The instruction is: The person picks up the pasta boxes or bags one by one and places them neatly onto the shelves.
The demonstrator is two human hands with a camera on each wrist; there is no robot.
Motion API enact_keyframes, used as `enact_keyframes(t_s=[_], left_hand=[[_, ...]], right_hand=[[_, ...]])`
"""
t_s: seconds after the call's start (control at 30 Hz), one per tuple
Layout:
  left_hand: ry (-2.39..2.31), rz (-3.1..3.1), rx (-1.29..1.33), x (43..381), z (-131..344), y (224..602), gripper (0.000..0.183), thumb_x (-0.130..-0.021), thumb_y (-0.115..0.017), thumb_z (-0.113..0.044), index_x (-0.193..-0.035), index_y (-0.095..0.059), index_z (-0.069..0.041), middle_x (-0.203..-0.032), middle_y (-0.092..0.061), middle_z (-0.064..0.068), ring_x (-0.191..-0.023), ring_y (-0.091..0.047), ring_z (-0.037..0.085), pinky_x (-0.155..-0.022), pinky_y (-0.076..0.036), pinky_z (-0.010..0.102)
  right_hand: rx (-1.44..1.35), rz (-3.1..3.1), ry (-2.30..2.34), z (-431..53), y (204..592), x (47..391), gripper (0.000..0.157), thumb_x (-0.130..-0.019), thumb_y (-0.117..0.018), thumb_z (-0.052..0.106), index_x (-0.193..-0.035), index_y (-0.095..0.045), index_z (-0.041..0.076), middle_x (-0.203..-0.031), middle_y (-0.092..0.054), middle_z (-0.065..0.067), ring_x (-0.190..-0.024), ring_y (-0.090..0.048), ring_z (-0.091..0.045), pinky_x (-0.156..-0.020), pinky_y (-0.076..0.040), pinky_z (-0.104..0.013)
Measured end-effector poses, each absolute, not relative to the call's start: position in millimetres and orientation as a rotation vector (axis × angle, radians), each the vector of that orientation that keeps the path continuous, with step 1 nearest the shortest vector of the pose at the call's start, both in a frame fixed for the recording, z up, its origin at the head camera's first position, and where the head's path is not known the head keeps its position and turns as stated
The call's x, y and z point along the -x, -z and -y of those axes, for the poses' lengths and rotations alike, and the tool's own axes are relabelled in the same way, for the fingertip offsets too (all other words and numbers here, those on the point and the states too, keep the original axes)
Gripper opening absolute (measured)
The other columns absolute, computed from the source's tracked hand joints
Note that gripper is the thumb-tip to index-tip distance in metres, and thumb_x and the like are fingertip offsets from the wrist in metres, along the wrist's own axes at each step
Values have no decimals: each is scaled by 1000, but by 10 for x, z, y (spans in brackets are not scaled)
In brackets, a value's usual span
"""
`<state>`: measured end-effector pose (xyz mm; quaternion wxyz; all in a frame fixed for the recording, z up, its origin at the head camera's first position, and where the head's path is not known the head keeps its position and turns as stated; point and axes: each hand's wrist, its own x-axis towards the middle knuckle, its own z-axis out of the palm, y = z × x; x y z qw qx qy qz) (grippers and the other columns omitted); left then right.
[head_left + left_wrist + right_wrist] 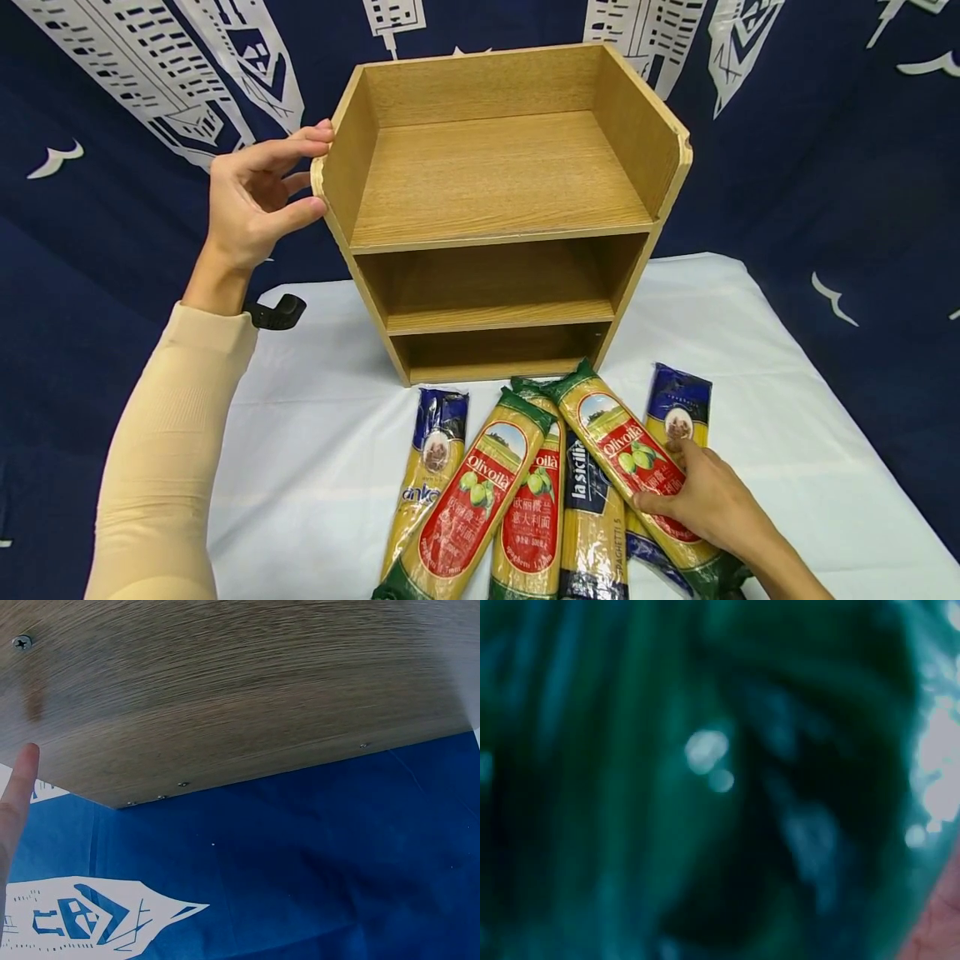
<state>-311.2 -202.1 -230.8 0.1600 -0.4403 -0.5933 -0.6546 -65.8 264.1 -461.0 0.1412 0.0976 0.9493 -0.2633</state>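
Note:
A wooden shelf unit (502, 179) stands on the white cloth. My left hand (251, 187) is at its upper left side, fingers spread, with thumb and fingertips touching the side panel's edge. In the left wrist view a straight finger (19, 787) reaches to the panel's outer face (247, 697). My right hand (708, 500) grips a spaghetti packet (622, 442) with a red label and green ends, thumb on one long side and fingers on the other. That packet lies slanted over other packs. Green wrapping (630, 780) fills the right wrist view, blurred.
Left of the gripped packet lie another red-label pack (472, 492), a similar one (532, 500) partly under it, a dark-label pack (592, 517) and a blue-ended pack (438, 442). Another blue-ended pack (678, 400) is at right. Behind hangs a dark blue curtain (825, 167).

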Motion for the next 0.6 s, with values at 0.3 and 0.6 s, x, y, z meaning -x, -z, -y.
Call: enact_keyframes(t_s=[0.3, 0.6], left_hand=[[1876, 1711, 1238, 3105, 2016, 2318, 45, -68, -71, 19, -113, -68, 17, -126, -67, 23, -132, -55, 35, -98, -55, 42], [1906, 1686, 1231, 3115, 2006, 2296, 45, -67, -70, 21, -112, -68, 18, -125, -68, 23, -132, -55, 34, -98, -54, 44]], right_hand=[[-214, -2385, 1289, -2770, 4634, 592, 56, -80, -86, 12, -118, -55, -15, -86, -67, -9, -70, -67, -24, -59, -57, -37], [-159, -2236, 1445, -2846, 4649, 583, 49, -86, -77, 0, -121, -50, -22, -89, -69, -12, -76, -69, -27, -64, -60, -39]])
